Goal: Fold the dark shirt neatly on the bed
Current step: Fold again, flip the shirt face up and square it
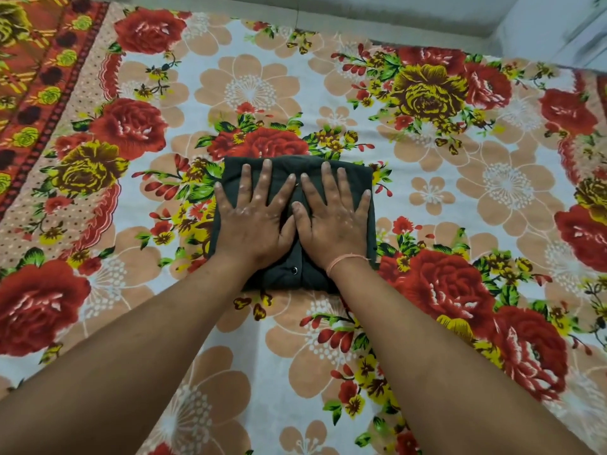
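Note:
The dark shirt (289, 170) lies in the middle of the bed as a compact, roughly square folded bundle, with a metal snap showing on its near part. My left hand (254, 213) rests flat on its left half, fingers spread. On the right half lies my right hand (331, 213), also flat with fingers apart, a thin orange thread around that wrist. The two thumbs nearly touch over the bundle's centre. Neither hand grips the cloth; both palms press down on it. Much of the shirt is hidden under the hands.
The bed is covered by a floral sheet (460, 178) with red and yellow roses on white. A red patterned border (39, 87) runs along the left side. A pale wall (394, 14) lies beyond the bed's far edge.

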